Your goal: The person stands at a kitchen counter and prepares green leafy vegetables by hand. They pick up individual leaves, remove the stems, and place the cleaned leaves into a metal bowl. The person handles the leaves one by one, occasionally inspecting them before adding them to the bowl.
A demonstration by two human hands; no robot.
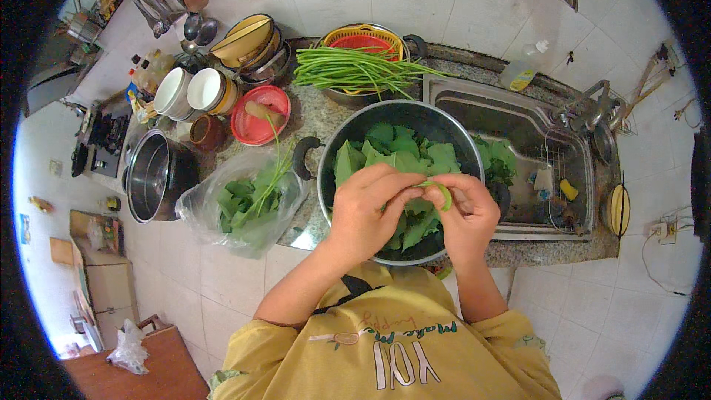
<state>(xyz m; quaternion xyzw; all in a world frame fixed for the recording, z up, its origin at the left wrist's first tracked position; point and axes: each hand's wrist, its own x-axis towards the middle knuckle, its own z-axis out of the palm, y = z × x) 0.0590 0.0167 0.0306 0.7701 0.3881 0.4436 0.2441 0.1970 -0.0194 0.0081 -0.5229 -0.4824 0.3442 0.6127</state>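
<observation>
A large steel pot (348,133) with black handles stands on the granite counter, filled with green leaves (404,152). Both hands hover over it. My left hand (366,211) and my right hand (466,211) together pinch a small curved green stem piece (442,191) between their fingertips. A clear plastic bag (244,207) of leafy stems lies left of the pot, at the counter's front edge.
Long green beans (355,70) lie across a steel basin with a red and yellow strainer (364,38). A red lid (259,115), bowls (248,41), cups (189,92) and a steel pot (155,174) stand left. The sink (541,155) with more leaves is right.
</observation>
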